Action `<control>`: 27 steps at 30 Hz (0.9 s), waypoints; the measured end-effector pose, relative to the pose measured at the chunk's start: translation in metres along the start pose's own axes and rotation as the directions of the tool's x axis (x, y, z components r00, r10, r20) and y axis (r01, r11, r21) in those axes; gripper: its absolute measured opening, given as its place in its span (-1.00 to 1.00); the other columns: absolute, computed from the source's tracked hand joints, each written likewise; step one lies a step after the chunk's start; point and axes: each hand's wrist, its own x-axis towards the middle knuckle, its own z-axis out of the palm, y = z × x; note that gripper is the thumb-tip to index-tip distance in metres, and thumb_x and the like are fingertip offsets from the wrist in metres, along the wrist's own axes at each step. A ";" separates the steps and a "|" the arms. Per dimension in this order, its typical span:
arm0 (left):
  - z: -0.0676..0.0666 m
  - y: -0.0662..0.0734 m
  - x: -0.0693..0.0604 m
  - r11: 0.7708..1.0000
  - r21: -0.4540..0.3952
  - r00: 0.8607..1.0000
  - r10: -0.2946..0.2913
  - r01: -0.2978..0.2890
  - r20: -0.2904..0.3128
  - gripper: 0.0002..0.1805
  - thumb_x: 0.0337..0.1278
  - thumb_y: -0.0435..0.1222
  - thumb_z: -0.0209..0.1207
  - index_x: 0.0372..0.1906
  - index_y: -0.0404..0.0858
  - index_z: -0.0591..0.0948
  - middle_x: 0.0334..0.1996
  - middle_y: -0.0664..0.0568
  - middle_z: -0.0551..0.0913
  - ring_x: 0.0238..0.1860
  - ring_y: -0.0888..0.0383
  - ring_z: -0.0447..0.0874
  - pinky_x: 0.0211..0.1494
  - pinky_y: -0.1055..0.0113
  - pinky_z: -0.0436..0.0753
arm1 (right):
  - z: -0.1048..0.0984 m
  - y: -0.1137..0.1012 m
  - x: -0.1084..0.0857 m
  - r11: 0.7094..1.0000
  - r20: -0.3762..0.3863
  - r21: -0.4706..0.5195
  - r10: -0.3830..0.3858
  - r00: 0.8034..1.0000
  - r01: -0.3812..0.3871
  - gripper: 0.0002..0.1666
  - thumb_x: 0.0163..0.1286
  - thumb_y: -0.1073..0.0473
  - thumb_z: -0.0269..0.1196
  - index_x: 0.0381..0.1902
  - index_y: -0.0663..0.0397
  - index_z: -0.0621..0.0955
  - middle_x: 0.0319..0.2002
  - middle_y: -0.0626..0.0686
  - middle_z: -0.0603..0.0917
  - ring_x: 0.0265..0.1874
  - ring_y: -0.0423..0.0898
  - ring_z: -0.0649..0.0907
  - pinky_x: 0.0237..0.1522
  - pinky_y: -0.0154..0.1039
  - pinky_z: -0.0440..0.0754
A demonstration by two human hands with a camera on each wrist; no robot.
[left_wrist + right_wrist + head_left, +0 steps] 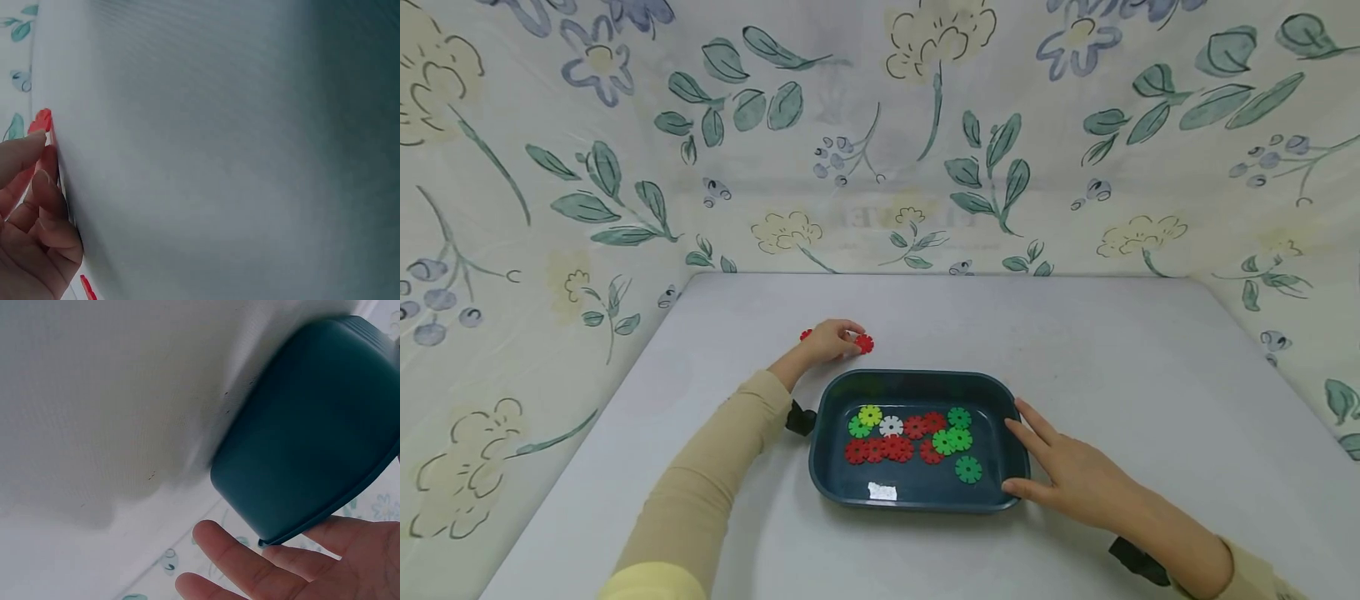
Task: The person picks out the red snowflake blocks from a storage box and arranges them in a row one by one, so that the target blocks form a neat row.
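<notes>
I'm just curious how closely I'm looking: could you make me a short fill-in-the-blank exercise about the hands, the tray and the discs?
1. Beyond the tray, the person's left hand has its fingers at a disc coloured ____.
2. The tray's end is touched by the person's ____ hand.
3. The palest disc in the tray is ____.
4. In the tray, the lone disc closest to the person is ____.

Missing words: red; right; white; green.
</notes>
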 end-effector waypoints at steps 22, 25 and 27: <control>0.008 0.005 -0.003 0.966 0.257 0.995 0.054 -0.032 -0.081 -0.58 0.11 -0.14 0.18 0.09 -0.14 0.51 0.07 -0.13 0.51 0.00 -0.01 0.43 0.07 0.09 0.47 | 0.000 0.000 -0.001 1.000 -0.017 -0.005 -0.006 1.000 0.006 -0.01 0.17 -0.39 0.07 0.32 0.21 0.24 0.41 0.20 0.03 0.03 0.17 0.54 -0.11 0.09 0.53; 0.009 0.007 -0.003 0.965 0.260 0.996 0.047 -0.024 -0.080 -0.59 0.13 -0.15 0.17 0.10 -0.13 0.51 0.13 -0.13 0.48 0.03 -0.02 0.41 0.11 0.07 0.44 | 0.000 -0.001 -0.001 1.000 -0.018 -0.007 -0.007 1.000 0.006 -0.01 0.17 -0.39 0.07 0.32 0.21 0.25 0.41 0.20 0.03 0.02 0.17 0.54 -0.11 0.08 0.53; 0.009 0.008 -0.004 0.964 0.264 0.996 0.042 -0.020 -0.078 -0.59 0.14 -0.15 0.16 0.11 -0.13 0.50 0.15 -0.13 0.46 0.04 -0.02 0.40 0.13 0.07 0.42 | 0.000 -0.001 -0.001 1.000 -0.016 -0.005 -0.006 1.000 0.006 -0.01 0.17 -0.39 0.07 0.32 0.21 0.24 0.41 0.20 0.03 0.03 0.17 0.54 -0.11 0.09 0.53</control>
